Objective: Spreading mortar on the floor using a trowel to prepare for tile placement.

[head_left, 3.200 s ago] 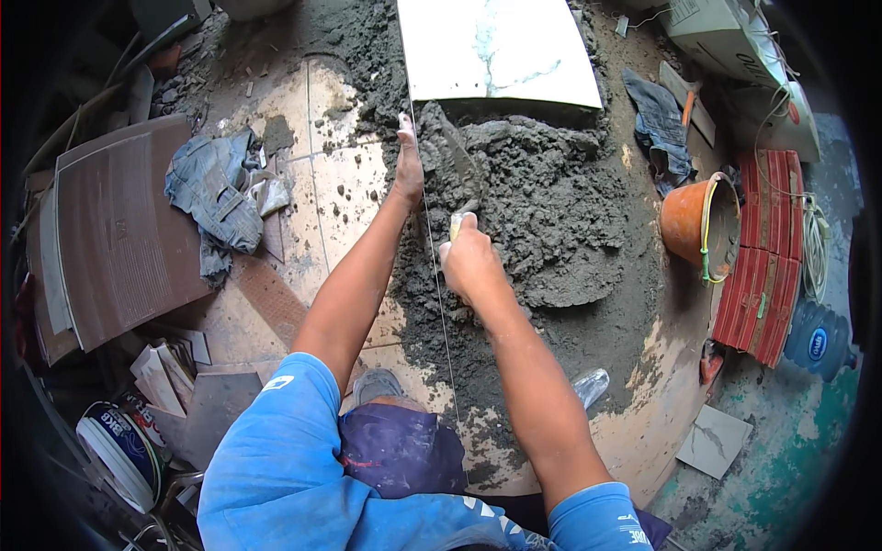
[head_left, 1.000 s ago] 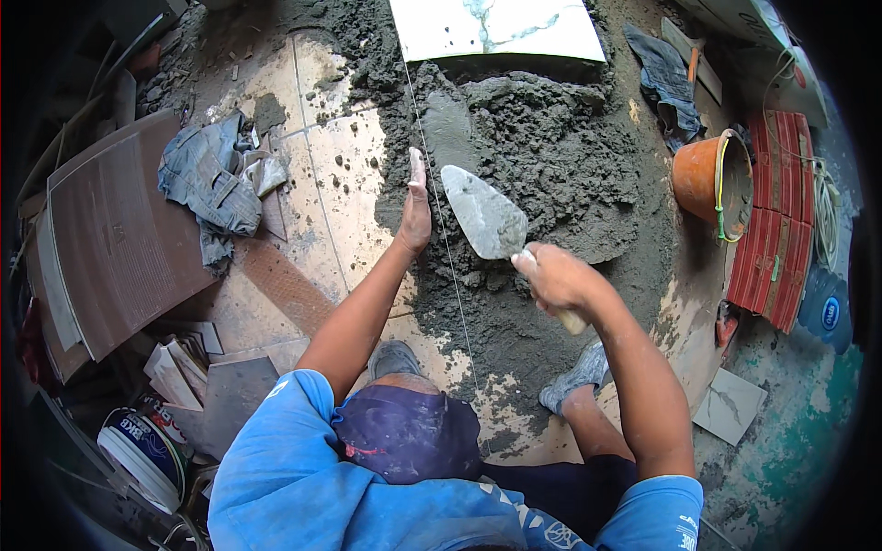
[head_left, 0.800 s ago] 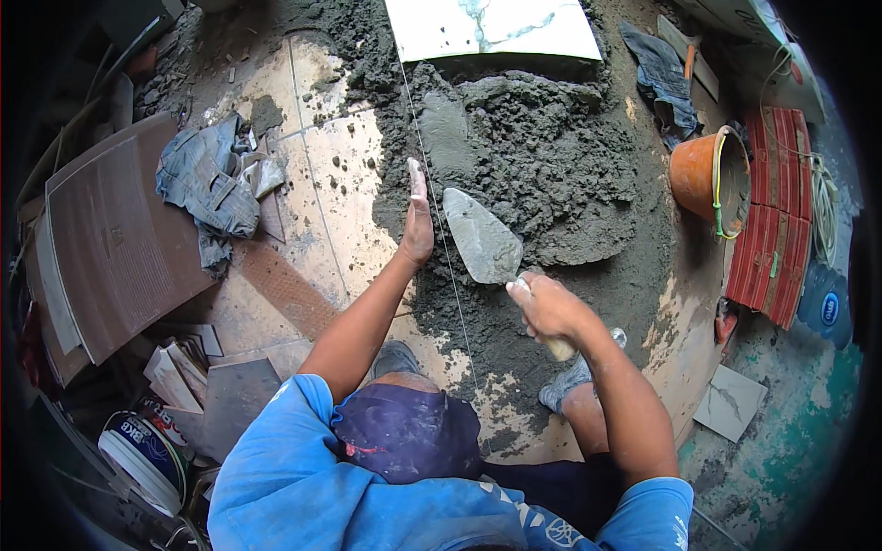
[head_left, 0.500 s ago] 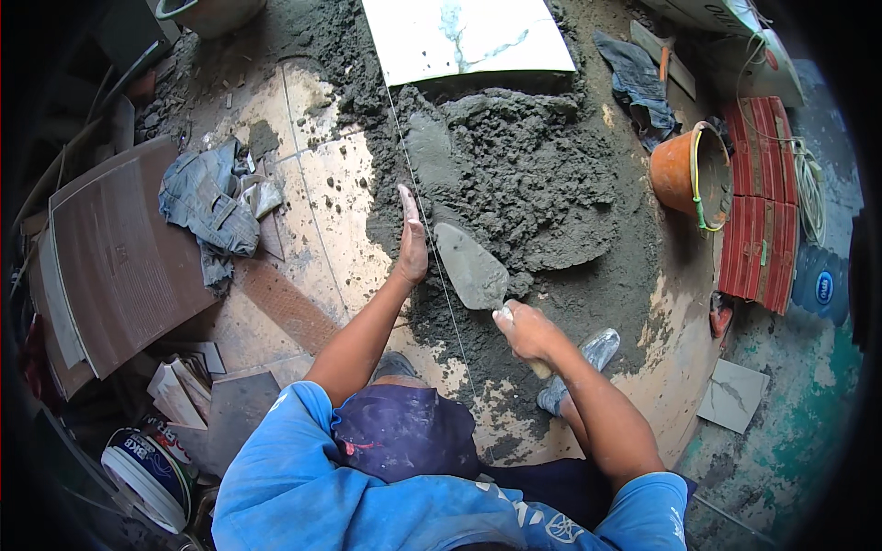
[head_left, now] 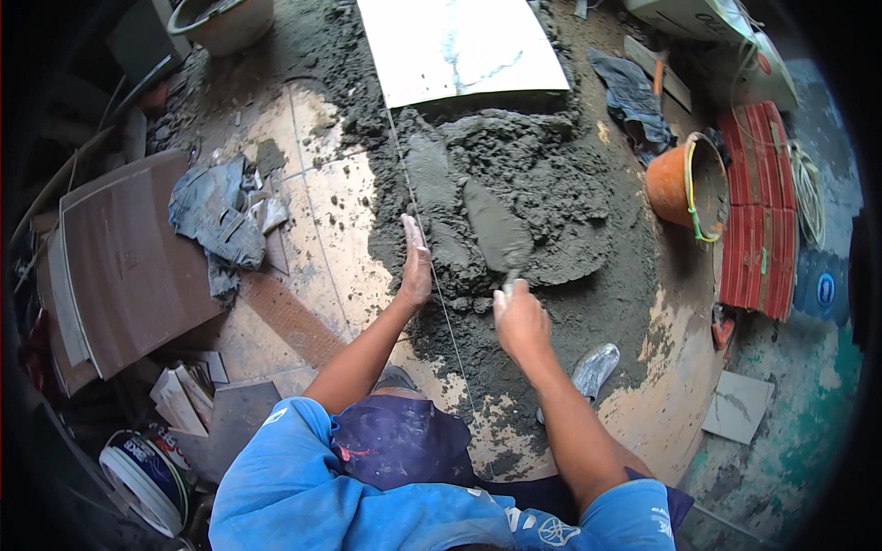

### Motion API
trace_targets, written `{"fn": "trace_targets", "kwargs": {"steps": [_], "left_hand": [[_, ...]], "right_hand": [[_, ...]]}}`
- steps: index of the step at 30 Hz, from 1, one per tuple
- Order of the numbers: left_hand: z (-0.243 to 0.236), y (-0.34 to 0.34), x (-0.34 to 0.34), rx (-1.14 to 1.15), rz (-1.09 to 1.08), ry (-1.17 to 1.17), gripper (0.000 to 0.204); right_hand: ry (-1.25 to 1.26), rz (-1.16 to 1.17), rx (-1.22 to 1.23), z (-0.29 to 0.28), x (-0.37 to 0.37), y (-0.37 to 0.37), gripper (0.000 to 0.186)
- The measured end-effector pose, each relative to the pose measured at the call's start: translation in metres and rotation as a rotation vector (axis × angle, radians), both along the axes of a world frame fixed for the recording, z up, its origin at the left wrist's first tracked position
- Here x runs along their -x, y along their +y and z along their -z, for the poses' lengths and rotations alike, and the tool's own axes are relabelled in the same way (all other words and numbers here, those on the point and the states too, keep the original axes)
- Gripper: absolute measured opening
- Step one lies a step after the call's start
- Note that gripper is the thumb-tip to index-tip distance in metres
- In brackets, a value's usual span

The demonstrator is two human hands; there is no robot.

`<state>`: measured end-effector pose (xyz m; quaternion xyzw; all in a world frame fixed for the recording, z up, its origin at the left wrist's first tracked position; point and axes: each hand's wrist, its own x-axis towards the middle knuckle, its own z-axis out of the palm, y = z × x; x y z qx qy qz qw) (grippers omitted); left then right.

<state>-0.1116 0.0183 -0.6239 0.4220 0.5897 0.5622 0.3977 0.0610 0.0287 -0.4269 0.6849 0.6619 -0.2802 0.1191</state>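
Head view gives me several printed surfaces, which I place around the mortar bed (head_left: pixel 574 188). Well left of it and nearer the person, a white paint bucket (head_left: pixel 145 482) lies tilted, pale lettering on its dark blue label. Well to its right, a blue water bottle (head_left: pixel 818 286) carries a round blue label. Beyond its far right corner I make out a white package (head_left: pixel 684 18) with dark lettering, partly cut off. On the near side, the person's blue shirt (head_left: pixel 303 496) has white print on the sleeves and a round emblem at the front.

The trowel (head_left: pixel 496 230) is over the bed's left half, its blade grey with mortar; I cannot tell how firmly it meets the surface. The right hand (head_left: pixel 522 323) grips its handle, fingers curled around it. Beside the bed's left edge, I see the left hand (head_left: pixel 416 273) held flat, fingers straight and pressed together; whether it touches mortar I cannot tell. A taut string (head_left: pixel 450 323) runs close by, along that edge.

At the far end of the bed lies a white marbled tile (head_left: pixel 464 50). Denim cloth (head_left: pixel 216 216) sprawls to the left; an orange bucket (head_left: pixel 668 188) leans on the right, just beside red stacked packs (head_left: pixel 758 257). A pale shoe (head_left: pixel 595 369) crowds the near right side.
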Motion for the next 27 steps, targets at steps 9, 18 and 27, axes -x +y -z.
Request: {"fn": "trace_targets", "kwargs": {"steps": [9, 18, 27], "left_hand": [[0.006, 0.087, 0.074, 0.076, -0.219, -0.06, 0.089], [-0.004, 0.134, 0.092, 0.124, -0.272, -0.167, 0.092], [-0.004, 0.134, 0.089, 0.155, -0.078, -0.349, 0.094]], "right_hand": [[0.259, 0.06, -0.158, 0.012, 0.098, 0.049, 0.034], [0.12, 0.01, 0.046, 0.02, 0.124, 0.073, 0.028], [0.198, -0.151, 0.041, 0.005, 0.083, 0.08, 0.03]]}}
